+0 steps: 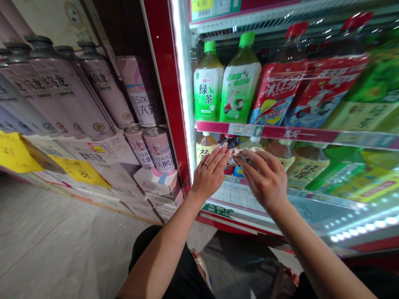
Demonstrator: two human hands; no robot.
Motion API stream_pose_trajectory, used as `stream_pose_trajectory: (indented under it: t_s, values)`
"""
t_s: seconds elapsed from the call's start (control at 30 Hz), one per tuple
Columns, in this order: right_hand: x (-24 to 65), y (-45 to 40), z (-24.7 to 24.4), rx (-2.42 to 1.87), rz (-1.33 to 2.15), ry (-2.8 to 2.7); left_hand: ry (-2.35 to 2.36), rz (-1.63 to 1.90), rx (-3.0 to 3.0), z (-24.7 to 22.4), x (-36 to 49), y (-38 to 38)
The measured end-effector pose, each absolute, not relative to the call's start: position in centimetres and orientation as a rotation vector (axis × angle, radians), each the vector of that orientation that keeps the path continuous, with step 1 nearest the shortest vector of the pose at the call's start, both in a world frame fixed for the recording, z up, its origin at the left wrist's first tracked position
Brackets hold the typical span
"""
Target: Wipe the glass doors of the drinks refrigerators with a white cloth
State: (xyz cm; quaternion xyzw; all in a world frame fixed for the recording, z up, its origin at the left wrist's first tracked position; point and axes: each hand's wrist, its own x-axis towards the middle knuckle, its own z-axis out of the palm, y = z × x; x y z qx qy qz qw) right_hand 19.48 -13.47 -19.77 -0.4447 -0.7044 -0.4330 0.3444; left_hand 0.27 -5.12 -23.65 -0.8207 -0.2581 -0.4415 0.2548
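In the head view, my left hand [210, 171] reaches into the lit cooler with its fingers stretched out, a ring on one finger, in front of the lower-shelf bottles. Nothing shows in its grip. Just right of it, my right hand [264, 174] has its fingers bent around a crumpled whitish cloth [246, 154], whose left end comes close to my left fingertips. Both hands are just below the red price strip [274, 132] of the upper shelf. Behind them stand small bottles, partly hidden, among them a pale yellow one [205, 145].
Green tea bottles [208, 91] and red-labelled bottles [277, 91] fill the upper shelf. The red cooler frame [168, 83] runs down at the left. Beyond it stand pink cans [158, 149] and tall bottles [67, 87] on stacked boxes.
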Motion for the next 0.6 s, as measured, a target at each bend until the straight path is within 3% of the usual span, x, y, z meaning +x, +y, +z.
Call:
stream_pose_trajectory:
  t_s: [0.6]
  values:
    - [19.7,-13.77,-19.48,-1.165,-1.143,-1.826,-0.692,-1.213,-2.257,-23.74,0.34,-5.15]
